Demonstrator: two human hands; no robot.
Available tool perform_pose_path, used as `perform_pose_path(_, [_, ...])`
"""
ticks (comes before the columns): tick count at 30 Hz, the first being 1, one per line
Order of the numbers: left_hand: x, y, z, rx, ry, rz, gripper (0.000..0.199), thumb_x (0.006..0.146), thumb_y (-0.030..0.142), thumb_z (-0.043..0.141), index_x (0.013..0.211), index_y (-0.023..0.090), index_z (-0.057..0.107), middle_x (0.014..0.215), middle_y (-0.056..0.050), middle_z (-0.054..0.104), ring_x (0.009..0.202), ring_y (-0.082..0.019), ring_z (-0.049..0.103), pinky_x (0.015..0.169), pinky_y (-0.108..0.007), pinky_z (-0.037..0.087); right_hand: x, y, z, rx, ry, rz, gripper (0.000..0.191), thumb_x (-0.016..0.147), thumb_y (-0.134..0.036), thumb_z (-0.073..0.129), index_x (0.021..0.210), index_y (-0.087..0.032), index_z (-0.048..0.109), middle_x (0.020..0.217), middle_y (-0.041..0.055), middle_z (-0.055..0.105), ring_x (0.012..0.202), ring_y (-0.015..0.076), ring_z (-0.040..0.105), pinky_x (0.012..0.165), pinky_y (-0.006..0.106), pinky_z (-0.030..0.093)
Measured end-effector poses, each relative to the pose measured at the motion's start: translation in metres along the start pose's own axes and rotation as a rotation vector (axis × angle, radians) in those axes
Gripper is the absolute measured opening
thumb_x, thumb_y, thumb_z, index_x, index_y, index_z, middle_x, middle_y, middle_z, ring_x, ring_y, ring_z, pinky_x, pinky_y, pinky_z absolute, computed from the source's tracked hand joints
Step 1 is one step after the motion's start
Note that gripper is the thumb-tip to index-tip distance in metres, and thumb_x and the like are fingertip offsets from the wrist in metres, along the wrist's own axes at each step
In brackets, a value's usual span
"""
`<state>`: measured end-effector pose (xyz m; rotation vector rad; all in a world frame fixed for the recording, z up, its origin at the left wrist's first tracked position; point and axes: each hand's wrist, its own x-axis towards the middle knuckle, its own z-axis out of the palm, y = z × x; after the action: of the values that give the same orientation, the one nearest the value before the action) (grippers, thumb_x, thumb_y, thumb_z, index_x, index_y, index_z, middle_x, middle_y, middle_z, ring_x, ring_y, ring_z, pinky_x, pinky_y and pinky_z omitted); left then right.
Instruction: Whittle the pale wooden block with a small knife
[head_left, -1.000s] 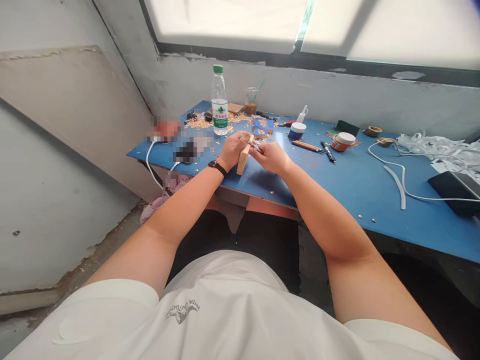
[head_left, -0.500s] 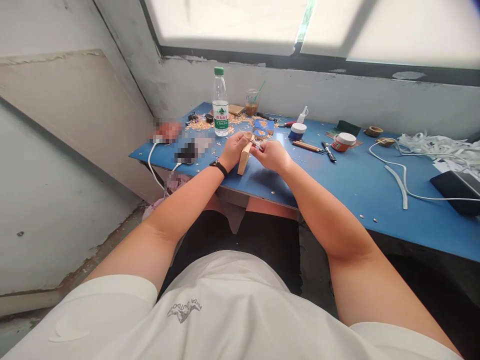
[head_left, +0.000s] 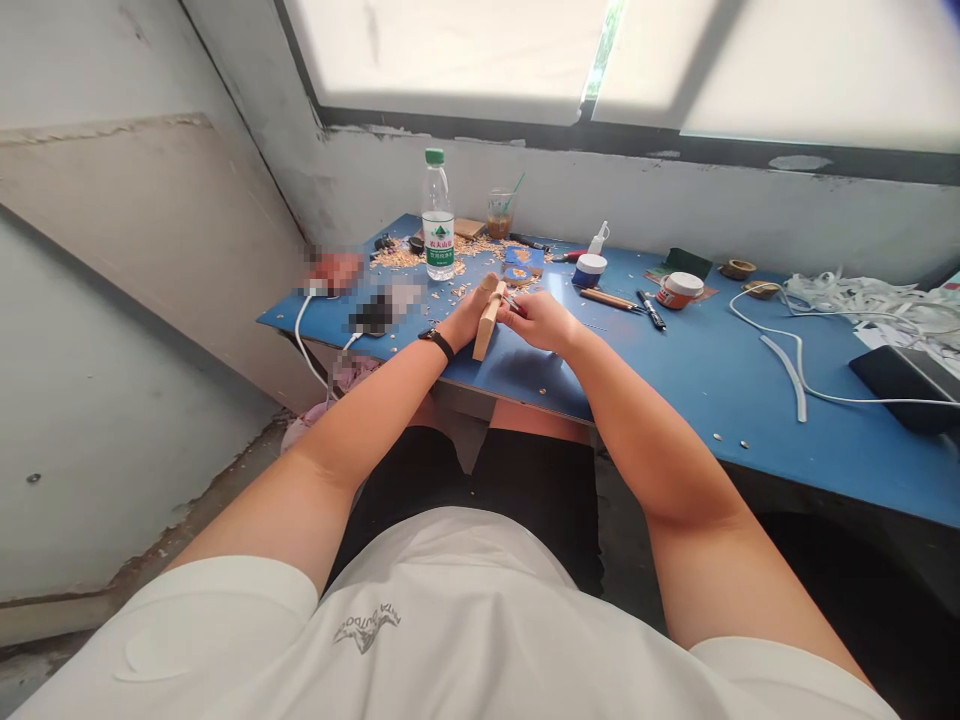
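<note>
My left hand (head_left: 466, 315) is closed around a pale wooden block (head_left: 487, 328), which tilts upright above the front edge of the blue table (head_left: 675, 380). My right hand (head_left: 541, 320) is closed on a small tool (head_left: 513, 302), mostly hidden by the fingers, whose end meets the block's upper part. Wood shavings (head_left: 397, 253) lie scattered behind my hands, close to blue pieces with orange patterns (head_left: 523, 258).
Behind my hands stand a water bottle (head_left: 439, 225) and a cup with a green straw (head_left: 499, 212). To the right are a blue jar (head_left: 589, 271), brown-handled tools (head_left: 609, 299), a marker (head_left: 651, 310), an orange jar (head_left: 679, 291), a white cable (head_left: 799, 350) and a black case (head_left: 907, 385).
The view has shifted slightly, so the table items sit a little lower and further left. Both hands keep their grip, and the block's top has turned slightly.
</note>
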<state>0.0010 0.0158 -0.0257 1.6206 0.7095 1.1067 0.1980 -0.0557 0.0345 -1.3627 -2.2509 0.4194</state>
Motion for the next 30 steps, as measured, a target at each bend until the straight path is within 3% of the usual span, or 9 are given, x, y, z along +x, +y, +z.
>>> perform_pose_path(4, [-0.001,0.001,0.003,-0.049,0.087,0.039,0.094,0.094,0.12,0.072,0.09,0.026,0.071,0.074,-0.002,0.071,0.069,-0.02,0.067,0.073,-0.038,0.055,0.0,-0.003,0.0,0.006,-0.023,-0.024,0.075,0.123,-0.08,0.065,0.074,-0.028,0.042,0.067,-0.0022,0.039,0.078,0.0188,0.04,0.076,0.038,0.031])
perform_pose_path(9, [-0.005,0.001,-0.006,0.052,0.207,0.137,0.092,0.088,0.114,0.085,0.082,0.023,0.076,0.076,-0.005,0.075,0.073,-0.02,0.066,0.075,-0.037,0.052,0.003,-0.005,0.003,-0.068,0.04,0.053,0.078,0.123,-0.076,0.068,0.069,-0.027,0.039,0.064,-0.002,0.037,0.075,0.0172,0.037,0.074,0.038,0.027])
perform_pose_path(14, [-0.005,0.002,-0.011,0.04,0.18,0.143,0.084,0.096,0.103,0.088,0.077,0.022,0.077,0.074,-0.005,0.075,0.07,-0.019,0.065,0.073,-0.036,0.052,0.003,-0.006,0.003,-0.129,0.052,0.105,0.078,0.124,-0.071,0.072,0.068,-0.026,0.04,0.064,-0.0009,0.041,0.073,0.0166,0.037,0.073,0.039,0.026])
perform_pose_path(19, [-0.005,0.003,-0.011,0.033,0.187,0.17,0.087,0.088,0.106,0.092,0.071,0.023,0.075,0.071,-0.004,0.074,0.067,-0.017,0.061,0.069,-0.036,0.048,0.005,-0.004,0.006,-0.164,0.077,0.123,0.085,0.124,-0.086,0.064,0.066,-0.027,0.046,0.063,0.0018,0.046,0.072,0.0185,0.043,0.073,0.038,0.029])
perform_pose_path(22, [-0.004,0.002,-0.011,0.008,0.195,0.153,0.085,0.089,0.104,0.095,0.073,0.022,0.076,0.071,-0.003,0.074,0.067,-0.017,0.062,0.068,-0.034,0.049,0.006,-0.004,0.008,-0.179,0.094,0.128,0.087,0.123,-0.093,0.06,0.067,-0.026,0.053,0.064,0.004,0.049,0.073,0.0209,0.048,0.072,0.039,0.03])
perform_pose_path(27, [-0.002,0.002,-0.009,-0.091,0.18,0.081,0.084,0.093,0.103,0.093,0.077,0.022,0.075,0.079,-0.006,0.08,0.073,-0.018,0.071,0.073,-0.036,0.057,0.006,-0.01,0.009,-0.201,0.094,0.199,0.082,0.127,-0.084,0.06,0.071,-0.024,0.063,0.073,0.0102,0.063,0.083,0.0266,0.063,0.075,0.039,0.035])
perform_pose_path(30, [-0.002,0.006,-0.006,-0.113,0.19,0.045,0.083,0.096,0.1,0.093,0.076,0.022,0.074,0.08,-0.006,0.081,0.073,-0.018,0.072,0.073,-0.036,0.057,0.004,-0.014,0.007,-0.223,0.086,0.232,0.084,0.127,-0.087,0.059,0.074,-0.023,0.068,0.081,0.0155,0.074,0.09,0.0304,0.071,0.076,0.039,0.037])
